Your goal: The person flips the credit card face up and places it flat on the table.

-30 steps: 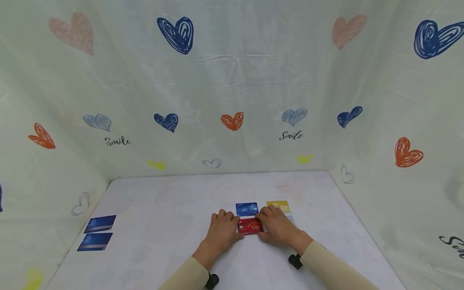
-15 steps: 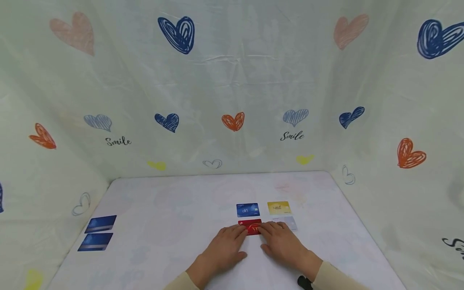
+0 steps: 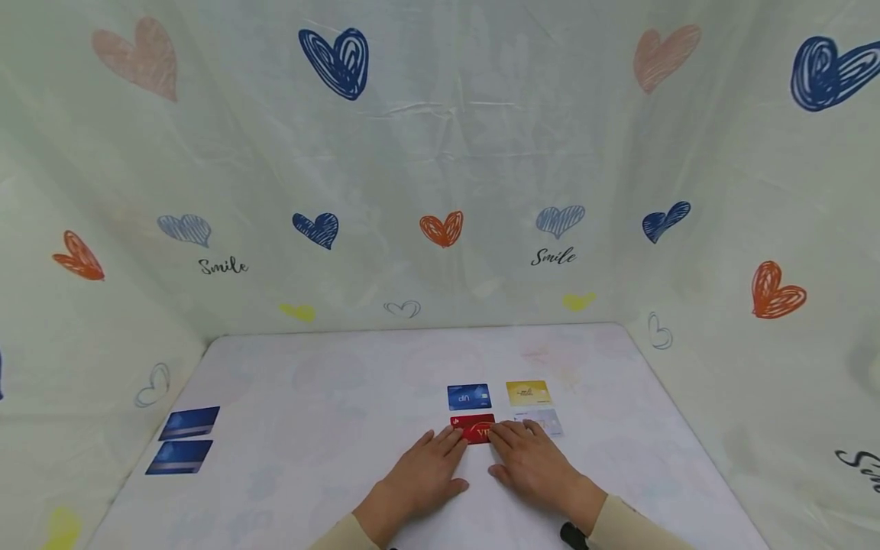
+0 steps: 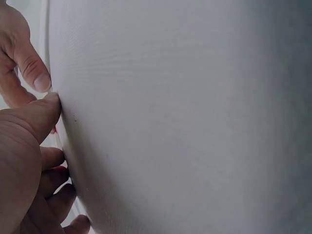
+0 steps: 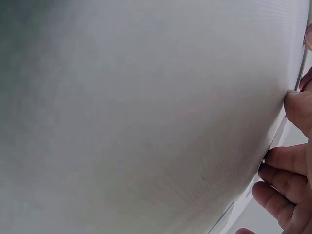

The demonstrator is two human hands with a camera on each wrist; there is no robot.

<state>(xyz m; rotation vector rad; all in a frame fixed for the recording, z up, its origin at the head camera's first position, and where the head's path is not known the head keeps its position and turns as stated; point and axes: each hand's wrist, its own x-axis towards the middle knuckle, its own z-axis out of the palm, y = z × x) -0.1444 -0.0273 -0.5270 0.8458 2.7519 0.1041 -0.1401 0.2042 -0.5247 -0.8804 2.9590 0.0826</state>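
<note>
White tabletop point(image 3: 323, 428); red card point(image 3: 477, 428) partly under fingers point(image 3: 443, 445).

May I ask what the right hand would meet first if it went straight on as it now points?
Pointing away and leftward, the right hand probably meets the red card first, though depth is unclear.

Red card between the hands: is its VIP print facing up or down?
Up: in the head view, the red card shows part of its VIP lettering between the left hand and right hand.
</note>
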